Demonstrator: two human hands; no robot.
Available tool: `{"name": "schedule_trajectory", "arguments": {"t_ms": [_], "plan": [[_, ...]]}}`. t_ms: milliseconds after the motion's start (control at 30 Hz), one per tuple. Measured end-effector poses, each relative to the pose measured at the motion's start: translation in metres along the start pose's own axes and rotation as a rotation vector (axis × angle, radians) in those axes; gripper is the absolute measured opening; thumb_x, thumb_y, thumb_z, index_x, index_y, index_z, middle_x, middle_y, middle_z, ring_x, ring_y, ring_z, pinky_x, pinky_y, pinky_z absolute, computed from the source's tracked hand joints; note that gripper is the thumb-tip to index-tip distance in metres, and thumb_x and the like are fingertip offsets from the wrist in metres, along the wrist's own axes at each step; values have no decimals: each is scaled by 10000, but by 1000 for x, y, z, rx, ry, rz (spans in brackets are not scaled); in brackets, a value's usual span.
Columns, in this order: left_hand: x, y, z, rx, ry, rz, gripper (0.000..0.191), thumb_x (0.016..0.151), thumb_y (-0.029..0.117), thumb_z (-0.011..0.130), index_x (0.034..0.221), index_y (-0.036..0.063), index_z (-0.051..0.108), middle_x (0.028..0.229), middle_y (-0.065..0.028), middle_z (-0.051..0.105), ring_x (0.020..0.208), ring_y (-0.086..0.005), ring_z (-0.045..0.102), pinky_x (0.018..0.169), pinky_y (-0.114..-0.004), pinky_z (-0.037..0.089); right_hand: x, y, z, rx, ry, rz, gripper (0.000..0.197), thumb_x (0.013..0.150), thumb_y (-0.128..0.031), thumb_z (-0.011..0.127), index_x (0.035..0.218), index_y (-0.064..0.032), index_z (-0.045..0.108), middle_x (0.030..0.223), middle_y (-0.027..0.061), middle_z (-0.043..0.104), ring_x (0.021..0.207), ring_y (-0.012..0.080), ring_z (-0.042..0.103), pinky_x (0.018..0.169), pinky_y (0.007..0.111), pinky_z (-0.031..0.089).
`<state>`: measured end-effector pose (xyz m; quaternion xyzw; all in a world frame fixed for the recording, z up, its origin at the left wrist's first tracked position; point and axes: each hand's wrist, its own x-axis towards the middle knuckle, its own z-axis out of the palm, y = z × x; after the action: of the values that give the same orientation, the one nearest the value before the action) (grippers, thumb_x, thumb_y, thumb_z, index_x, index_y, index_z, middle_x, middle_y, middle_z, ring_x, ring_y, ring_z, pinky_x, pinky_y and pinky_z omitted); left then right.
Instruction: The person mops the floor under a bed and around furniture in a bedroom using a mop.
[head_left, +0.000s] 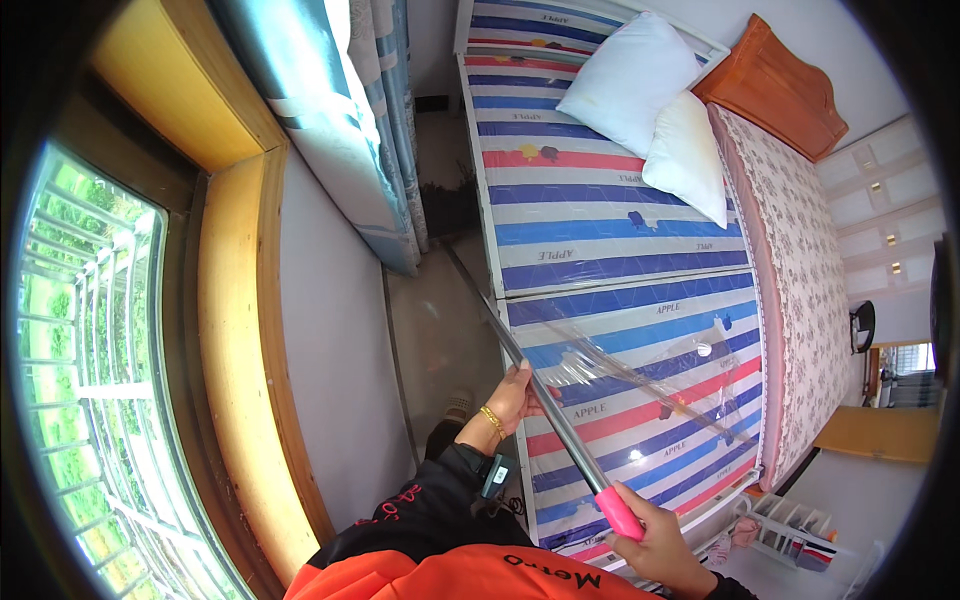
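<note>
A long metal pole (562, 424) runs slantwise from my body to the floor by the curtain. My left hand (511, 399), with a gold bracelet on the wrist, is wrapped around the shaft partway along. At the near end, my right hand (656, 536) grips the pink handle (619, 512). The pole's far end reaches a shadowed part of the floor, where a dark fringed shape (450, 196) shows; whether it is joined to the pole I cannot tell. Beside the pole lies a striped mattress (637, 420) under clear plastic film.
Two white pillows (634, 79) rest on the striped mattress. A flowered mattress (787, 300) and wooden headboard (780, 90) stand beyond it. Left are a wood-framed window (232, 247), blue curtains (322, 127) and a narrow floor strip (442, 330). A white rack (787, 525) stands lower right.
</note>
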<state>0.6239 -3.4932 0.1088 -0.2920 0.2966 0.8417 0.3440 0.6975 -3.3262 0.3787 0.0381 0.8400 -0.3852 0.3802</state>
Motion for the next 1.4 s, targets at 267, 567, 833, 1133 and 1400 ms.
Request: {"name": "schedule_trajectory", "arguments": {"t_ms": [267, 567, 833, 1133, 1400], "plan": [[57, 88, -52, 369, 126, 43, 505, 867, 561, 290, 1074, 125, 437, 783, -15, 573, 660, -149, 568, 652, -337, 481, 142, 26, 66, 120, 145, -142, 567, 742, -44, 590, 1265, -18, 374, 826, 68, 566, 635, 112, 513, 554, 234, 411], [53, 52, -92, -8, 292, 203, 407, 895, 395, 393, 1196, 121, 394, 921, -64, 605, 791, -163, 587, 728, -319, 439, 354, -19, 60, -705, 428, -169, 535, 722, -91, 547, 1232, -30, 395, 831, 249, 580, 824, 358, 594, 703, 410, 478], [53, 13, -72, -14, 158, 194, 406, 895, 398, 395, 1210, 143, 399, 929, -48, 583, 782, -160, 577, 729, -316, 441, 230, 47, 74, -794, 137, 20, 589, 780, -87, 487, 1286, 52, 221, 716, 269, 583, 675, 410, 586, 615, 474, 467], [31, -40, -43, -77, -56, 163, 234, 916, 314, 397, 1013, 103, 421, 904, -68, 567, 859, -264, 600, 739, -380, 479, 0, 75, 79, -421, 0, -18, 558, 812, -155, 498, 1269, 65, 266, 672, 287, 539, 636, 414, 570, 557, 420, 443], [-26, -159, -5, -173, -117, 57, 231, 929, 181, 321, 899, -4, 457, 829, -110, 565, 786, -250, 593, 700, -389, 510, -139, 125, 34, -354, -59, -43, 518, 771, -125, 539, 1214, 77, 363, 726, 302, 549, 670, 405, 569, 567, 428, 449]]}}
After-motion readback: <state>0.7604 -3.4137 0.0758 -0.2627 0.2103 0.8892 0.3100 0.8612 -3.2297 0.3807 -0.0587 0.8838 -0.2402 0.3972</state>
